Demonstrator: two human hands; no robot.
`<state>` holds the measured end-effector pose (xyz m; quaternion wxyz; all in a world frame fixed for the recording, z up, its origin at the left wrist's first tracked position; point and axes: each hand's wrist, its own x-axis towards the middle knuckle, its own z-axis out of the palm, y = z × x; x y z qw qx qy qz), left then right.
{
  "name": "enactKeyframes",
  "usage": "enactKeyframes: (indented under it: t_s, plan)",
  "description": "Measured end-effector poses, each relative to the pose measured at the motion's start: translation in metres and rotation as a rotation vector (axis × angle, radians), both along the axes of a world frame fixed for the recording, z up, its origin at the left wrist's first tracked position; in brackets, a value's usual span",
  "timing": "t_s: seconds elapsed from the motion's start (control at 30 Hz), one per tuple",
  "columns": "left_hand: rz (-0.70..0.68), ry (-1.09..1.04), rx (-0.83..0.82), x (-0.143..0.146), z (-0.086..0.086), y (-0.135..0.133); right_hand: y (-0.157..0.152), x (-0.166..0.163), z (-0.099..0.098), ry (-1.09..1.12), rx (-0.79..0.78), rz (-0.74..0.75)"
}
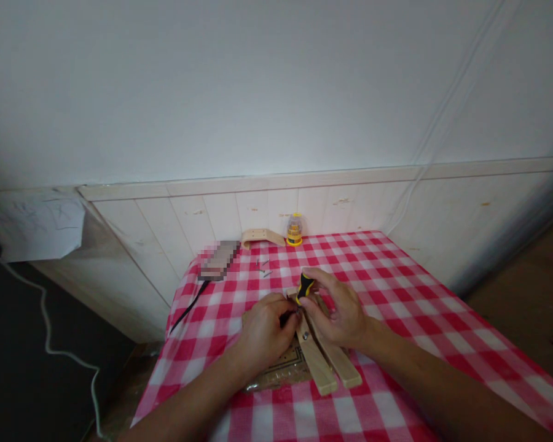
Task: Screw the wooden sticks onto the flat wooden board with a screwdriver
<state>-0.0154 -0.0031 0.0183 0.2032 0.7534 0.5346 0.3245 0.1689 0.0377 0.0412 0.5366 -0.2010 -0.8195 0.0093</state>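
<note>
My right hand [343,313] is closed around the black-and-yellow handle of a screwdriver [306,286], held upright with its tip pointing down. My left hand [270,325] has its thumb and fingers pinched together by the screwdriver's lower end; what they hold is hidden. Below both hands lie two pale wooden bars [320,367], side by side at a slant. A round metal fastener [305,336] shows on the left bar. Under the bars is a brown cardboard piece with black printed lines [283,362], apparently in clear plastic; the hands cover part of it.
Several loose screws [266,268] lie beyond the hands on the red-and-white checked tablecloth [378,276]. A bent wooden piece with holes [260,234] and a clear bottle with yellow cap and base [294,230] stand against the wall. A blurred-out flat object [219,261] with a black strap lies left.
</note>
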Motion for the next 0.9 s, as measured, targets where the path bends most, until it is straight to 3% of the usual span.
enactKeyframes:
  t_s: [0.23, 0.9]
  plan:
    - [-0.001, 0.002, -0.015, 0.000, 0.000, 0.001, -0.004, 0.000, -0.003, -0.013, -0.012, 0.054]
    - [-0.015, 0.002, 0.003, 0.000, -0.001, 0.001, -0.001, -0.004, 0.008, 0.003, -0.026, 0.034]
